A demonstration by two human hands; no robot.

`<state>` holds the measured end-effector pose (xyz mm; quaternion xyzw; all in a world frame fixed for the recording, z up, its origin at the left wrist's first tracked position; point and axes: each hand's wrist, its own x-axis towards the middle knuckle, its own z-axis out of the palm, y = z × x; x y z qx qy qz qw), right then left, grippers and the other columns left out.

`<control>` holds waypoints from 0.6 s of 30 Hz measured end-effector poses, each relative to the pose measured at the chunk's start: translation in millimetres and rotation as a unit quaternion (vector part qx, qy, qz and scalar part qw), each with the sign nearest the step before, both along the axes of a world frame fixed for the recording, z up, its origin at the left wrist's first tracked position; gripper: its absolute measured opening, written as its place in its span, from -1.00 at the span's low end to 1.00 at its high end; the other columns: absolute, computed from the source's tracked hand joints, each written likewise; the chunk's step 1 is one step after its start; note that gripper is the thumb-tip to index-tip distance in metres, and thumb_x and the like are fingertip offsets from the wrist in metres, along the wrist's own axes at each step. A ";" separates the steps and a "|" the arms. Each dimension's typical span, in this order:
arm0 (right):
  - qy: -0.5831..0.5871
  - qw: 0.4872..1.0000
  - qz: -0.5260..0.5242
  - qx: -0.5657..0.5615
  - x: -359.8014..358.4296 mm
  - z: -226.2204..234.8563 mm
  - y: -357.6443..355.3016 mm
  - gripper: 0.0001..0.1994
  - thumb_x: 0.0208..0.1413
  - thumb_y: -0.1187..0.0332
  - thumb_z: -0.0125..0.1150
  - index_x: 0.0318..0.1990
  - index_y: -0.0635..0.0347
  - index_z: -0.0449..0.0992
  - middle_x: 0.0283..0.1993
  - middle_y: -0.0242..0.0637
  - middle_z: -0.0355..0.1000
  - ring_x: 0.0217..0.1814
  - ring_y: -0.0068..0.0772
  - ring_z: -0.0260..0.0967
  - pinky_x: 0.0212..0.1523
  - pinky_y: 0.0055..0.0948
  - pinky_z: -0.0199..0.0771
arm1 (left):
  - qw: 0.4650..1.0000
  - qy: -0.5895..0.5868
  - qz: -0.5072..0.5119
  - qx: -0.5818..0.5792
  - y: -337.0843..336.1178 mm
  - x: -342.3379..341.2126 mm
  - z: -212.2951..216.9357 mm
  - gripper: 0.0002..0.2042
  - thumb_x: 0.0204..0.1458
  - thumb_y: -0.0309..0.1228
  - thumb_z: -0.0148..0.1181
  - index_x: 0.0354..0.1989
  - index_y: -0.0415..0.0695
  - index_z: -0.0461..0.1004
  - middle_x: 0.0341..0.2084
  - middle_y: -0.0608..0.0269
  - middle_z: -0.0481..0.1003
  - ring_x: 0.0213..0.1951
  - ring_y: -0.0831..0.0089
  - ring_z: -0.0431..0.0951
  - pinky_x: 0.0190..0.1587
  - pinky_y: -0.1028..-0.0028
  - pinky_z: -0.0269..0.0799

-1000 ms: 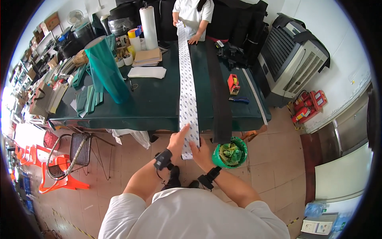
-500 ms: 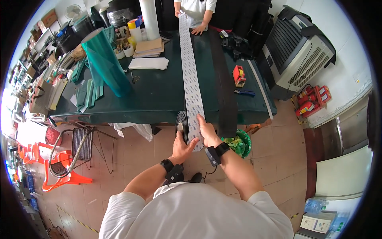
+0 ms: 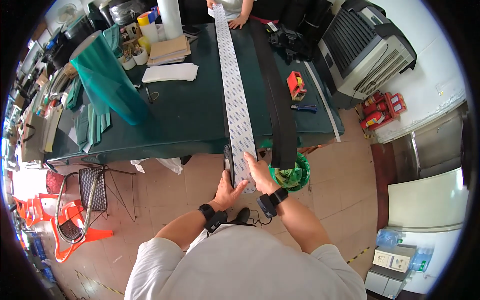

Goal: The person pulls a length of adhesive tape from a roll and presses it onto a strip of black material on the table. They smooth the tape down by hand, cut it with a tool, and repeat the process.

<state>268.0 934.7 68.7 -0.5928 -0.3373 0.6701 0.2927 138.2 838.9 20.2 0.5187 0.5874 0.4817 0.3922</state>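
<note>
A long white strip (image 3: pixel 235 100) with a blue printed pattern runs from the far side of the table to me, its near end past the table edge. Beside its left edge, under my left hand, is a roll of black strip (image 3: pixel 227 162). My left hand (image 3: pixel 230 191) grips the roll and the strip's left edge, thumb pointing right across the strip's near end. At the right edge, my right hand (image 3: pixel 260 172) is closed on the strip with the thumb on top; its other fingers are hidden beneath. Across the table, another person's hand (image 3: pixel 212 4) holds the far end.
Another black strip (image 3: pixel 281 120) lies to the right, hanging over the edge. Near it are a red tape dispenser (image 3: pixel 296 86) and a blue cutter knife (image 3: pixel 304 108). A green film roll (image 3: pixel 107 82) and paper sheets (image 3: pixel 170 73) sit left. Below stands a green bin (image 3: pixel 292 175).
My view has shifted, so the table sits further left and higher. Both hands keep their hold. Less of the black roll's side shows beside my left hand.
</note>
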 end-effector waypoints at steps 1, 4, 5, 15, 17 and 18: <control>0.012 1.000 -0.011 -0.010 1.3 4.4 1.3 -0.40 0.14 -0.08 0.30 -0.17 0.49 0.58 -0.22 -0.25 0.56 -0.28 -0.47 0.47 -0.26 -0.41 0.44 | 0.998 0.062 -0.018 0.010 2.6 -8.5 0.9 -0.50 0.15 -0.10 0.24 0.01 -0.30 0.31 -0.22 -0.17 0.49 -0.13 -0.04 0.51 -0.01 0.11 0.39; 0.030 0.998 -0.035 -0.032 11.6 9.4 9.2 -0.44 0.15 -0.04 0.31 -0.19 0.48 0.58 -0.25 -0.30 0.55 -0.32 -0.50 0.45 -0.31 -0.42 0.42 | 0.982 0.157 -0.037 0.093 41.6 -50.3 -12.6 -0.68 0.17 -0.21 0.17 -0.09 -0.22 0.45 -0.23 -0.07 0.49 -0.12 -0.02 0.46 0.01 0.12 0.33; 0.026 0.999 -0.025 -0.034 18.7 6.8 12.1 -0.44 0.15 -0.04 0.31 -0.20 0.48 0.58 -0.26 -0.30 0.54 -0.33 -0.51 0.44 -0.32 -0.43 0.42 | 0.970 0.221 -0.024 0.098 68.7 -66.7 -17.8 -0.72 0.18 -0.24 0.15 -0.09 -0.18 0.47 -0.18 -0.03 0.48 -0.09 -0.02 0.45 0.00 0.11 0.33; -0.059 0.993 0.000 -0.102 8.3 -45.3 19.6 -0.44 0.18 -0.05 0.28 -0.05 0.41 0.55 -0.19 -0.34 0.52 -0.27 -0.58 0.40 -0.24 -0.45 0.43 | 0.856 0.493 -0.085 0.127 199.1 -122.9 -32.0 -0.60 0.25 -0.20 0.04 0.26 0.13 0.40 0.30 0.08 0.31 0.37 0.08 0.18 0.39 0.03 0.05; -0.050 0.994 -0.008 -0.097 -2.5 -49.8 17.5 -0.44 0.16 -0.06 0.30 -0.12 0.44 0.56 -0.25 -0.34 0.51 -0.31 -0.57 0.41 -0.29 -0.44 0.42 | 0.853 0.488 -0.120 0.141 200.9 -137.3 -36.0 -0.58 0.25 -0.20 0.03 0.28 0.12 0.38 0.31 0.14 0.30 0.38 0.10 0.17 0.40 0.04 0.03; -0.041 0.995 -0.019 -0.086 -8.2 -51.8 15.9 -0.43 0.15 -0.07 0.32 -0.19 0.46 0.57 -0.31 -0.34 0.51 -0.36 -0.55 0.41 -0.34 -0.44 0.41 | 0.851 0.485 -0.137 0.147 200.9 -141.0 -37.8 -0.58 0.25 -0.19 0.03 0.29 0.11 0.36 0.32 0.17 0.30 0.39 0.10 0.17 0.40 0.04 0.02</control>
